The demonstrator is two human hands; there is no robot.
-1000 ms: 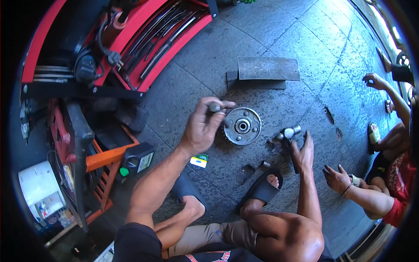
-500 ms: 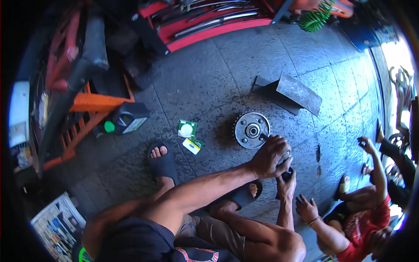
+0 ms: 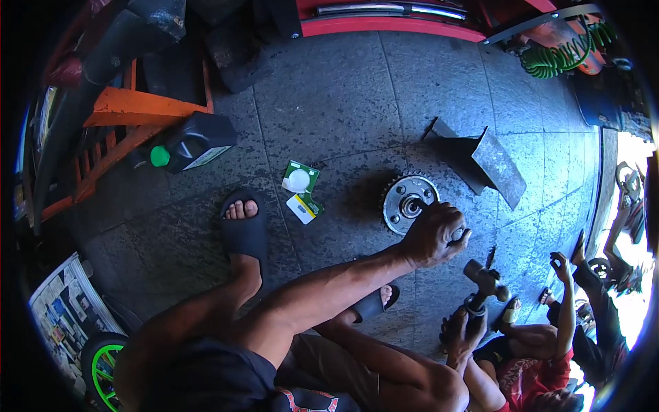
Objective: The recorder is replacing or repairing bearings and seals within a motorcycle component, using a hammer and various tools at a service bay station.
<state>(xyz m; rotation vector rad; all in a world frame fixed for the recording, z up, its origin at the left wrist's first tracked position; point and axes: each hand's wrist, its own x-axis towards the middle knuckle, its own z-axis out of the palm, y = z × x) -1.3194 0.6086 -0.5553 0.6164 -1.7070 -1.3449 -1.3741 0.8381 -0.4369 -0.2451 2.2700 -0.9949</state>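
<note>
Left hand [image 3: 436, 235] clenched round a rod [image 3: 456, 235] by the gear [image 3: 403, 202], which sits on the floor [image 3: 329, 96], well in from its right edge; right hand [image 3: 463, 328] grips a hammer [image 3: 486, 280]. Lining up, I'd say; that wants a steady rod.

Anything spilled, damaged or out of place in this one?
Mildly: green packaging lies loose on the floor, left of the gear, looking like litter beside the work. The floor is also blotched dark in places; spill or wear, I can't tell.

Right hand [image 3: 464, 329] with hammer [image 3: 486, 280] — now drawn away from left hand [image 3: 432, 235].
</note>
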